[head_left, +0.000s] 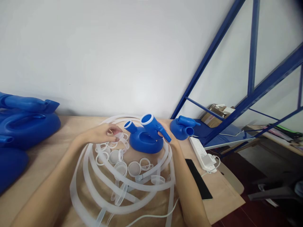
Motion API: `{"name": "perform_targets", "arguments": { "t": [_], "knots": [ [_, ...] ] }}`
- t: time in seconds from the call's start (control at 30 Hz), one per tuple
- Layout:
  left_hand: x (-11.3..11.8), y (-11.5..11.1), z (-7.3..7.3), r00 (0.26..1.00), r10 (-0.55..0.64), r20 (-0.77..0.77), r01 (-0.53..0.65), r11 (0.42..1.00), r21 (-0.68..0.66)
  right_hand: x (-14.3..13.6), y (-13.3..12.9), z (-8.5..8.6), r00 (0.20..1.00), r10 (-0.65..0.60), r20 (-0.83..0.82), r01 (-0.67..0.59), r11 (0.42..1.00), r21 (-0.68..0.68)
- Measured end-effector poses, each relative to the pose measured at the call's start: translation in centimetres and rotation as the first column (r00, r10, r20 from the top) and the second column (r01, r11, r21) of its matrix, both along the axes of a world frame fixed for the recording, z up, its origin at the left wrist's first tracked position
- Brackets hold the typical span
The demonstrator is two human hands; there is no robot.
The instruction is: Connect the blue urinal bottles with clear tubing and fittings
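My left hand [109, 133] pinches a small translucent plastic cap [119, 136] over a cluster of similar parts. To its right stands a blue plastic urinal bottle [146, 143], its wide white-rimmed mouth and narrower spout pointing up. Wrapped behind the wide neck, my right hand [167, 132] grips the bottle; most of its fingers are hidden, with one fingertip showing by the blue clip-like piece. Around the bottle lie coils of translucent hose [111, 206]. Several translucent caps with straps [134, 169] and white rings [102, 158] are scattered inside the coils.
More blue bottles [35, 126] are piled at the left, and another blue bottle [178, 130] sits at the back right. A white power strip [201, 154] with a plugged-in charger and a black flat device [199, 179] lie at the right. Blue rack posts [210, 56] rise beyond.
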State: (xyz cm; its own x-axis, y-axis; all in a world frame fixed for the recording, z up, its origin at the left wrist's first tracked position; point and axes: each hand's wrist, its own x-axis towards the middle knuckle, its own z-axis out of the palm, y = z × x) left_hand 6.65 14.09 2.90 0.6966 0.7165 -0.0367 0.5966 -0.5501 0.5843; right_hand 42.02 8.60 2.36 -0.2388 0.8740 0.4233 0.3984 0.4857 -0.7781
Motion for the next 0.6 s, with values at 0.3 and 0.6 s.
{"name": "perform_targets", "arguments": {
  "t": [0.3,0.6],
  "knots": [
    [1.5,-3.1,2.7,0.824,0.050,0.564,-0.128,0.987,0.101,-3.4,-0.4,1.5,0.959,0.253,0.127,-0.262,0.963,0.064],
    [5.0,-4.7,0.9,0.805,-0.144,0.575,-0.148,0.890,0.431,-6.5,-1.6,1.4,0.991,0.117,-0.071,-0.121,0.991,-0.057]
  ]
}}
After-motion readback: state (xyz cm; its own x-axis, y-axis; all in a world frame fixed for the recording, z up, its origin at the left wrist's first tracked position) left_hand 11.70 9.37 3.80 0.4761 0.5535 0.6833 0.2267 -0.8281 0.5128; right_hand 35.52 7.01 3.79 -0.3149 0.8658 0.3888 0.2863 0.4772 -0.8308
